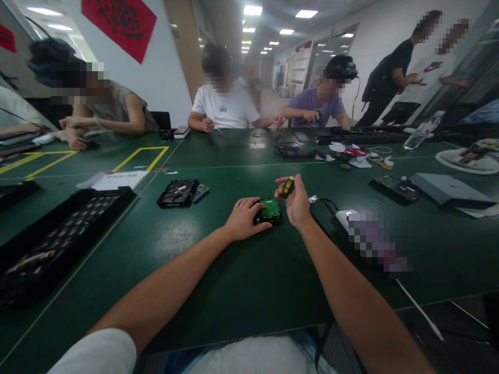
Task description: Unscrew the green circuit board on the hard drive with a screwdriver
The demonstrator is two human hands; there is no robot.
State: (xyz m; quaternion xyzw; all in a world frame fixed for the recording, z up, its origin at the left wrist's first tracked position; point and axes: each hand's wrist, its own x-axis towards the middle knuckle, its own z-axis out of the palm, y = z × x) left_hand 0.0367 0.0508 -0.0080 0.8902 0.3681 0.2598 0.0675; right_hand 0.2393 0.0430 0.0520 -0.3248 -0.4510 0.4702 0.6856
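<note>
A small black hard drive (270,210) with a green circuit board facing up lies on the green table in front of me. My left hand (248,217) grips it from the left, fingers over the far edge and thumb along the near edge. Just to the right, my right hand (297,205) holds a short yellow-and-black screwdriver (288,186) in its closed fingers, raised beside the drive. Its tip is too small to make out. Left of the drive sit a black drive casing (177,193) and a loose circuit board (201,192) leaning against it.
A long black tray (74,228) of small parts stands on the left. To the right are a white device with a cable (345,221), another opened drive (395,188), a grey box (452,189) and a water bottle (423,131). Several people sit or stand beyond the table (234,280).
</note>
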